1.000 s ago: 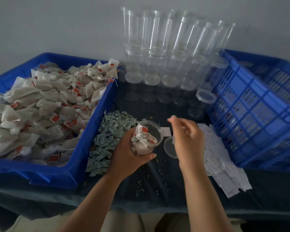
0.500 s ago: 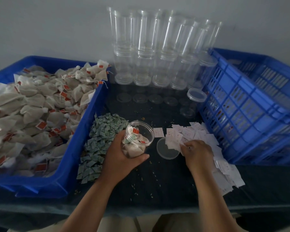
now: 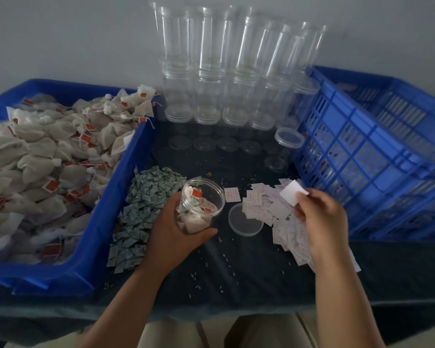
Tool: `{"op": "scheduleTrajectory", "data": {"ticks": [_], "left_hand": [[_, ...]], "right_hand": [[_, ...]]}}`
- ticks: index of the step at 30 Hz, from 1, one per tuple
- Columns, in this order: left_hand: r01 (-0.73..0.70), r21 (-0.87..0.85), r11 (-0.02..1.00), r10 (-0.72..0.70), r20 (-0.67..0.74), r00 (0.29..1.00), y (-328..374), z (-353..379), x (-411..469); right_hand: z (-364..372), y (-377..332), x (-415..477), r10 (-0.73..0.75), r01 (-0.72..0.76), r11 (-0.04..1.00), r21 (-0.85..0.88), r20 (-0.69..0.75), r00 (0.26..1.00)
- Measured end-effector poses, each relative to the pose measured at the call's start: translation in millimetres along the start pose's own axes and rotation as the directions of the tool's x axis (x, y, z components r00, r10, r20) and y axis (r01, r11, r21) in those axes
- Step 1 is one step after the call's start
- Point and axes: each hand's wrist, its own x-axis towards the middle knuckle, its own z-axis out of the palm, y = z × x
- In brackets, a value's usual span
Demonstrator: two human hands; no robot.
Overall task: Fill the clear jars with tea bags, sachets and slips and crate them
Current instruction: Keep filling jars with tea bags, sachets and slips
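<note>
My left hand (image 3: pixel 172 232) grips a clear jar (image 3: pixel 200 205) tilted toward me, its mouth open, with tea bags and a green sachet inside. My right hand (image 3: pixel 319 217) pinches a white paper slip (image 3: pixel 293 194) lifted above the loose pile of slips (image 3: pixel 266 209) on the dark cloth. A clear lid (image 3: pixel 245 223) lies flat between the jar and the slips. Green sachets (image 3: pixel 146 209) are heaped left of the jar. Tea bags with red tags (image 3: pixel 53 156) fill the blue tray (image 3: pixel 91 262) on the left.
Stacked empty clear jars (image 3: pixel 231 76) stand at the back against the wall, with one lidded jar (image 3: pixel 288 139) in front of them. A blue slatted crate (image 3: pixel 377 156) sits at the right. Crumbs are scattered over the cloth (image 3: pixel 236 272).
My right hand dropped onto the slip pile, then rose with one slip pinched. The left hand kept holding the jar in place.
</note>
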Motion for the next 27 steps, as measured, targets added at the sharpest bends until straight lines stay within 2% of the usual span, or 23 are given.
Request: {"op": "scheduleTrajectory", "data": {"ticks": [1, 2, 4, 6, 8, 10, 13, 16, 18, 20, 22, 23, 24, 26, 27], "left_hand": [[0.002, -0.002, 1.000, -0.002, 0.002, 1.000, -0.3, 1.1, 0.3], [0.003, 0.000, 1.000, -0.003, 0.003, 1.000, -0.5, 1.7, 0.3], [0.002, 0.024, 1.000, -0.002, -0.004, 1.000, 0.8, 1.3, 0.6], [-0.001, 0.046, 0.999, 0.001, -0.012, 1.000, 1.3, -0.2, 1.0], [0.016, 0.035, 0.999, -0.016, -0.001, 1.000, 0.4, -1.4, 1.6], [0.023, 0.011, 1.000, -0.024, 0.020, 1.000, 1.0, -1.4, 1.3], [0.028, -0.021, 0.999, -0.028, 0.021, 0.999, 3.8, -1.1, -0.8], [0.050, -0.047, 0.998, -0.049, 0.025, 0.998, 3.8, -1.9, -1.3], [0.059, -0.051, 0.997, -0.057, 0.033, 0.998, 0.3, -1.6, -0.1], [0.066, -0.051, 0.997, -0.065, 0.013, 0.998, -2.9, -1.7, 0.4], [0.042, -0.018, 0.999, -0.042, -0.011, 0.999, -4.4, -2.7, 0.8], [0.031, -0.005, 1.000, -0.031, -0.017, 0.999, -4.6, -3.3, 1.0], [0.025, 0.011, 1.000, -0.025, -0.021, 0.999, -4.3, -3.8, 1.3], [0.021, 0.048, 0.999, -0.019, -0.029, 0.999, -3.0, -4.5, 2.0], [0.018, 0.059, 0.998, -0.017, -0.028, 0.999, -2.7, -4.8, 2.3]], "right_hand": [[6.3, -10.6, -8.6, 0.002, -0.005, 0.996, 0.092, 0.033, 0.999], [14.8, -19.6, -19.1, -0.057, 0.052, 0.995, 0.090, 0.057, 0.997], [37.4, -30.6, -42.5, -0.313, 0.322, 0.944, -0.067, 0.119, 0.942], [63.3, -35.4, -64.4, -0.565, 0.593, 0.797, -0.112, 0.206, 0.799], [85.1, -34.9, -77.0, -0.707, 0.755, 0.639, -0.146, 0.274, 0.652], [98.4, -31.8, -82.6, -0.679, 0.792, 0.572, -0.214, 0.418, 0.604], [101.3, -22.8, -85.2, -0.459, 0.738, 0.622, -0.263, 0.641, 0.615], [97.7, -15.7, -80.9, -0.443, 0.767, 0.604, -0.216, 0.709, 0.549], [93.8, -10.1, -75.3, -0.494, 0.760, 0.611, -0.222, 0.644, 0.584], [86.7, 0.4, -69.9, -0.603, 0.722, 0.654, -0.228, 0.418, 0.679], [77.3, 12.4, -60.9, -0.577, 0.632, 0.737, -0.240, 0.264, 0.773], [71.9, 19.0, -54.9, -0.513, 0.589, 0.743, -0.317, 0.295, 0.806], [66.6, 26.1, -50.0, -0.406, 0.555, 0.693, -0.460, 0.387, 0.828], [56.9, 45.1, -43.4, -0.141, 0.527, 0.481, -0.701, 0.531, 0.836], [53.3, 51.5, -43.8, -0.071, 0.507, 0.450, -0.736, 0.536, 0.841]]}}
